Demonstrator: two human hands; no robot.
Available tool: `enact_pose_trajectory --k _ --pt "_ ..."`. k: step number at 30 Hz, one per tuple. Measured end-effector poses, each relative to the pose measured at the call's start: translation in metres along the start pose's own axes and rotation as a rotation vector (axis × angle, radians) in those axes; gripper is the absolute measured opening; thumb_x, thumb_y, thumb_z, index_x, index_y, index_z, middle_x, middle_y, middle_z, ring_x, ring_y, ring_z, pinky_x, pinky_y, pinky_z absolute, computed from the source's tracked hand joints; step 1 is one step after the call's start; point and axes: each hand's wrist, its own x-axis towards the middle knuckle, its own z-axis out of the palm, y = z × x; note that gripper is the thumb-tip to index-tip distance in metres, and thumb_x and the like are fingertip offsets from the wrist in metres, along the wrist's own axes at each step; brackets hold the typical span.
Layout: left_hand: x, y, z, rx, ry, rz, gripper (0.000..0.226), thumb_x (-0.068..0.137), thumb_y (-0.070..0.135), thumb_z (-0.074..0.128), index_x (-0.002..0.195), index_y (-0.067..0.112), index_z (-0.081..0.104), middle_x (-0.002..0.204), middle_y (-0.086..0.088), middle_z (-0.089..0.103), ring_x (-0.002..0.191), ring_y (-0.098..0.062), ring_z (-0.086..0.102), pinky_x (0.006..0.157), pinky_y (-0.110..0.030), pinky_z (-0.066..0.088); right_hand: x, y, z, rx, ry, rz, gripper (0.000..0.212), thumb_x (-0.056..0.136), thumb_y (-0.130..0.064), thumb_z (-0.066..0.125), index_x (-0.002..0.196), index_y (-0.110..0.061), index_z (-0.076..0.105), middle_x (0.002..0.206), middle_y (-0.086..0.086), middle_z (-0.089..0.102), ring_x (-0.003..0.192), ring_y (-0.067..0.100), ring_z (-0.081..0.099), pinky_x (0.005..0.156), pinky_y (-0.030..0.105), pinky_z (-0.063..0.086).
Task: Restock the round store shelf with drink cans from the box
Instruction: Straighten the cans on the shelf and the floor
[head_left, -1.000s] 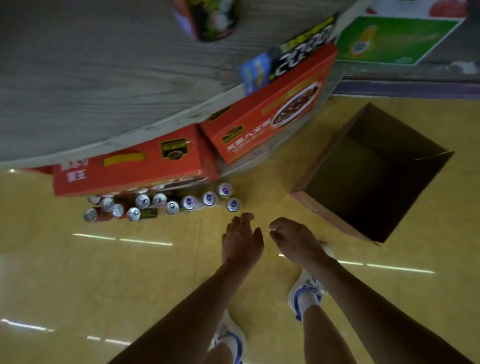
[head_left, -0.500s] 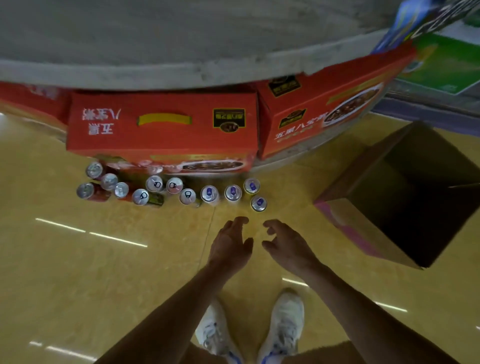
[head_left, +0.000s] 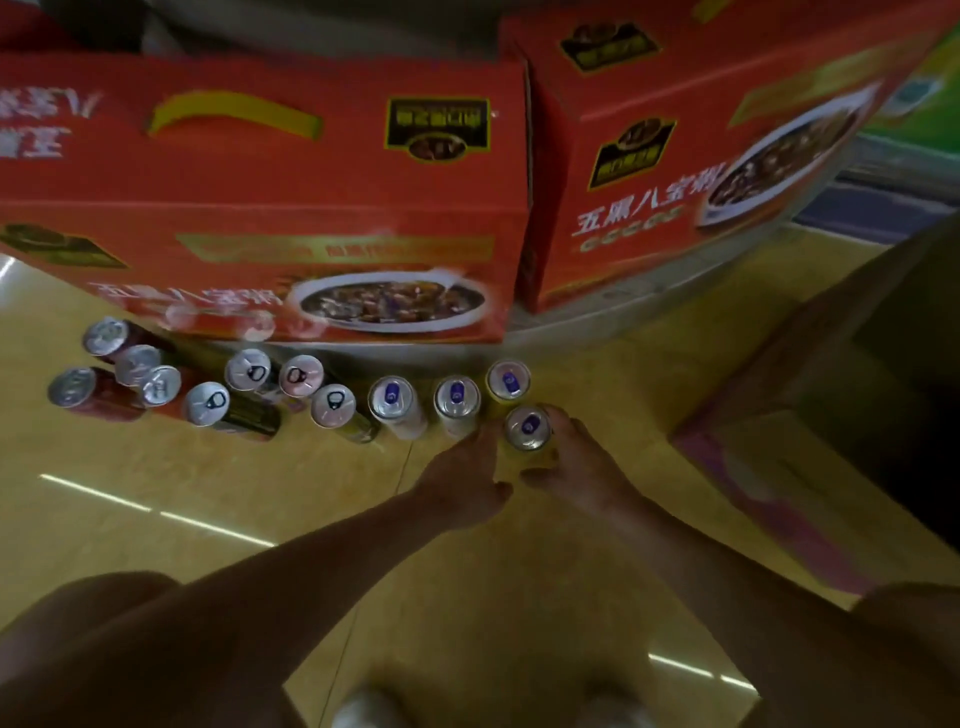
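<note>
Yellow flooring (head_left: 208, 493) lies under the left grip (head_left: 462, 483), whose hold I cannot tell, and the right grip (head_left: 576, 467), curled round a purple-tabbed can (head_left: 527, 428) standing just before the can row (head_left: 390, 397) along red cartons (head_left: 311, 208), beside the cardboard box (head_left: 769, 467).

silver-topped drink cans (head_left: 392, 405) stand upright left of the cardboard box (head_left: 810, 395).
</note>
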Motion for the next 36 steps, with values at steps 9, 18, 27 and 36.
enact_pose_trajectory --k 9,18,27,36 --pt "0.011 0.002 -0.005 -0.112 0.058 0.002 0.062 0.087 0.014 0.069 0.143 0.016 0.041 0.129 -0.001 0.057 0.118 -0.023 0.06 0.098 -0.041 0.051 0.01 0.004 0.005 0.082 0.124 -0.042 0.068 0.074 -0.024 0.081 0.133 -0.032 0.049 0.124 -0.004 0.065 0.115 0.019 0.061 0.094 0.042 0.051" --pt "0.002 0.01 -0.034 -0.345 -0.034 0.118 0.08 0.087 0.006 0.075 0.15 0.03 0.033 0.121 0.002 0.057 0.109 -0.012 0.059 0.093 -0.029 0.054 -0.021 -0.011 -0.045 0.151 0.089 -0.095 0.056 0.081 -0.029 0.081 0.128 -0.023 0.052 0.119 -0.012 0.064 0.114 0.008 0.06 0.096 0.031 0.049" --pt "-0.018 0.044 -0.044 -0.555 0.02 0.269 0.086 0.073 0.055 0.08 0.145 0.038 0.034 0.133 0.009 0.059 0.123 -0.014 0.059 0.098 -0.046 0.054 -0.065 -0.055 -0.091 0.296 0.156 -0.125 0.044 0.082 -0.037 0.08 0.119 -0.025 0.058 0.106 -0.015 0.068 0.094 -0.006 0.063 0.074 0.008 0.047" --pt "-0.036 0.055 -0.063 -0.856 -0.012 0.267 0.075 0.091 0.032 0.069 0.15 0.041 0.024 0.137 0.003 0.061 0.121 -0.024 0.064 0.092 -0.059 0.056 -0.071 -0.068 -0.103 0.369 0.088 -0.185 0.034 0.092 -0.035 0.07 0.125 -0.027 0.064 0.111 -0.012 0.073 0.105 0.004 0.067 0.098 0.04 0.054"
